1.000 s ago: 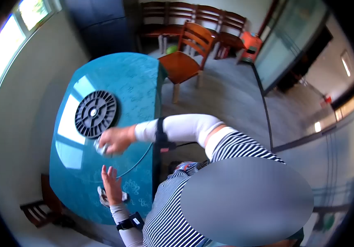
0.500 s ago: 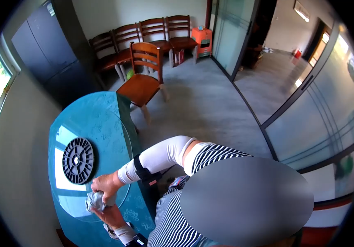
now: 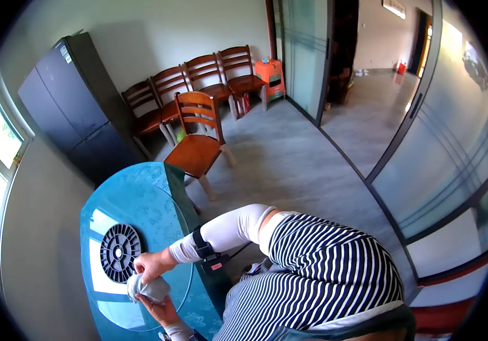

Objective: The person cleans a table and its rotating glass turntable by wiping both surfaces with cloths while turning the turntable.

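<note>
A crumpled pale grey cloth (image 3: 154, 290) is bunched between my two hands over the table. My right hand (image 3: 152, 266) grips it from above with bent fingers. Below it, my left hand (image 3: 161, 311) holds the cloth's lower side, the fingers partly hidden by the folds. Whether anything is wrapped inside the cloth I cannot tell. Just beyond my right hand, a round black disc (image 3: 120, 253) with radial ribs and a central hole lies on the clear round glass top (image 3: 161, 213).
A green patterned cloth covers the table (image 3: 124, 176). A wooden chair (image 3: 195, 153) stands at its far end, with several more along the wall. A dark fridge (image 3: 73, 102), an orange stool (image 3: 270, 79) and sliding glass doors (image 3: 301, 57) surround the floor.
The view has tilted, so the room sits lower in the picture. Both hands still hold the cloth, which looks more spread and rounded now; my right hand's fingers have shifted on it.
</note>
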`<state>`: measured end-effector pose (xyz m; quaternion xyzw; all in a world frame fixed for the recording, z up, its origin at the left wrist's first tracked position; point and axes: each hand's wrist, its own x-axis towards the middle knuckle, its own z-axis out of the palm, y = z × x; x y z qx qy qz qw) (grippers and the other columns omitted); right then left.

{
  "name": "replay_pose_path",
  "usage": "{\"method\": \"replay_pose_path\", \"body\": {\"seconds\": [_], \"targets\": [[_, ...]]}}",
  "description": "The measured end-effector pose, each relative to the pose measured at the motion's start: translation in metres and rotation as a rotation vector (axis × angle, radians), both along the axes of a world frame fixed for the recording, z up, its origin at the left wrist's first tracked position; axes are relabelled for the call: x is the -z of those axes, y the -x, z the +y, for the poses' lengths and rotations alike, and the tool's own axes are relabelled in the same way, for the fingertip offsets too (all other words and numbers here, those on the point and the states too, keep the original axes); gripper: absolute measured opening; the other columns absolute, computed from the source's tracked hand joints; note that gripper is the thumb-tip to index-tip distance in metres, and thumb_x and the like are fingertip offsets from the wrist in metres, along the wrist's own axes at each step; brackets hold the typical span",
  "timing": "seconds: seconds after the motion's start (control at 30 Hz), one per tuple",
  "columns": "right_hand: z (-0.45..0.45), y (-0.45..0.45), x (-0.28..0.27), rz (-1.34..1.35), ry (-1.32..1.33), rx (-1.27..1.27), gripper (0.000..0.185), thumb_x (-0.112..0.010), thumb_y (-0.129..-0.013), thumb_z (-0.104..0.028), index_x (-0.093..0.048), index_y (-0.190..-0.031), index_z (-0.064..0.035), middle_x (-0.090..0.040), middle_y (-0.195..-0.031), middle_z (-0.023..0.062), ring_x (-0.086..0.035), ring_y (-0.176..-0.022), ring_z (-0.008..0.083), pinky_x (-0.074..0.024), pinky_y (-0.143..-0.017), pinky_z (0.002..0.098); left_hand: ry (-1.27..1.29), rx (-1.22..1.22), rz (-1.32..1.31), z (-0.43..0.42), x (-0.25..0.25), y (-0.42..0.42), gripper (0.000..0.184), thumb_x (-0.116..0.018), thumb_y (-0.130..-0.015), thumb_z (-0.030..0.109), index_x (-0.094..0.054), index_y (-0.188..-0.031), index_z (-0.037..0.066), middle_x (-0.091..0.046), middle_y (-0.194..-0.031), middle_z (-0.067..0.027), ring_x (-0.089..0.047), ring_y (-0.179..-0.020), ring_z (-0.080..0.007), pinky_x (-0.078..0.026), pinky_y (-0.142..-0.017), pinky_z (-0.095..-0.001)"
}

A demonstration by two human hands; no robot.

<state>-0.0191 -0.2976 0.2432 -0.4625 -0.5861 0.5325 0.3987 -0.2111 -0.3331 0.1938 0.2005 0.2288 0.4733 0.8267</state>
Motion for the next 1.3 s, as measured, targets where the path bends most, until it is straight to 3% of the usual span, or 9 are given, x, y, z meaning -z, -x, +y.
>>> {"method": "replay_pose_path", "body": {"seconds": [0.13,0.23,0.4,0.6,0.87,0.97,1.17,1.23,1.3], "targets": [[-0.003,0.006,-0.010,-0.028,-0.198,0.163,0.052,-0.080,-0.067,-0.013,-0.061,-0.113,0.0009,-0.068,-0.098,0.0132,-0.066,-0.092,0.0239,-0.0556,-0.078,0.0350,-0.025,-0.146,0.064,0.016,0.003,-0.002,0.067,-0.058,-0.094,0.053,-0.044,-0.142,0.008,-0.058,-0.134,-0.0106,-0.059,-0.120,-0.0262,-0.050,-0.099,-0.0403],[-0.003,0.001,-0.026,-0.029,-0.103,0.050,0.049,-0.080,-0.068,-0.013,-0.062,-0.112,0.0013,-0.068,-0.100,0.0136,-0.066,-0.095,0.0237,-0.0553,-0.079,0.0356,-0.015,-0.147,0.073,0.023,0.007,-0.002,0.070,-0.058,-0.093,0.056,-0.044,-0.142,0.008,-0.059,-0.133,-0.0097,-0.058,-0.120,-0.0244,-0.049,-0.100,-0.0382],[-0.008,0.000,-0.039,0.177,0.016,0.006,0.043,-0.082,-0.069,-0.013,-0.064,-0.105,0.0008,-0.068,-0.094,0.0107,-0.066,-0.085,0.0212,-0.0555,-0.074,0.0351,-0.066,-0.132,0.092,0.015,-0.002,-0.001,0.067,-0.061,-0.092,0.054,-0.047,-0.140,0.009,-0.061,-0.131,-0.0076,-0.062,-0.115,-0.0233,-0.052,-0.094,-0.0368],[-0.006,0.000,-0.050,0.057,-0.092,0.081,0.038,-0.083,-0.069,-0.013,-0.063,-0.099,-0.0011,-0.068,-0.092,0.0094,-0.065,-0.085,0.0195,-0.0544,-0.073,0.0336,-0.134,-0.193,0.140,0.009,0.008,0.006,0.067,-0.059,-0.093,0.053,-0.045,-0.142,0.008,-0.059,-0.134,-0.0092,-0.059,-0.120,-0.0236,-0.050,-0.099,-0.0353],[0.013,0.000,-0.042,-0.024,-0.277,0.188,0.029,-0.079,-0.069,-0.012,-0.067,-0.094,-0.0010,-0.069,-0.087,0.0093,-0.067,-0.079,0.0191,-0.0558,-0.070,0.0340,-0.190,-0.071,-0.108,-0.002,0.011,0.007,0.049,-0.057,-0.098,0.028,-0.047,-0.141,0.007,-0.057,-0.137,-0.0116,-0.055,-0.125,-0.0313,-0.047,-0.101,-0.0491],[0.012,0.005,-0.044,-0.012,-0.353,0.160,0.025,-0.077,-0.072,-0.010,-0.067,-0.093,-0.0018,-0.069,-0.086,0.0083,-0.067,-0.080,0.0190,-0.0555,-0.070,0.0340,-0.075,-0.147,-0.081,0.007,0.016,0.010,0.050,-0.056,-0.097,0.033,-0.049,-0.140,0.010,-0.057,-0.137,-0.0124,-0.055,-0.126,-0.0319,-0.048,-0.100,-0.0478],[0.014,0.003,-0.041,0.220,-0.036,0.041,0.020,-0.077,-0.074,-0.010,-0.069,-0.091,-0.0044,-0.069,-0.083,0.0059,-0.066,-0.074,0.0167,-0.0545,-0.062,0.0324,0.055,-0.259,-0.141,0.012,0.019,0.020,0.050,-0.055,-0.096,0.031,-0.049,-0.139,0.007,-0.054,-0.140,-0.0156,-0.053,-0.128,-0.0343,-0.044,-0.107,-0.0504],[0.023,0.004,-0.029,0.183,-0.058,0.117,0.017,-0.077,-0.076,-0.012,-0.069,-0.087,-0.0030,-0.069,-0.079,0.0064,-0.065,-0.070,0.0156,-0.0533,-0.059,0.0313,-0.021,-0.266,-0.161,0.011,0.014,0.019,0.049,-0.054,-0.096,0.030,-0.050,-0.138,0.005,-0.055,-0.140,-0.0164,-0.053,-0.128,-0.0347,-0.043,-0.108,-0.0499],[0.050,0.005,0.008,0.089,-0.345,0.148,0.022,-0.075,-0.078,-0.020,-0.069,-0.086,-0.0002,-0.067,-0.075,0.0054,-0.063,-0.066,0.0138,-0.0513,-0.058,0.0303,-0.048,-0.329,-0.177,0.014,0.013,0.024,0.047,-0.053,-0.096,0.028,-0.051,-0.136,0.003,-0.055,-0.138,-0.0180,-0.053,-0.128,-0.0355,-0.042,-0.109,-0.0492]]}}
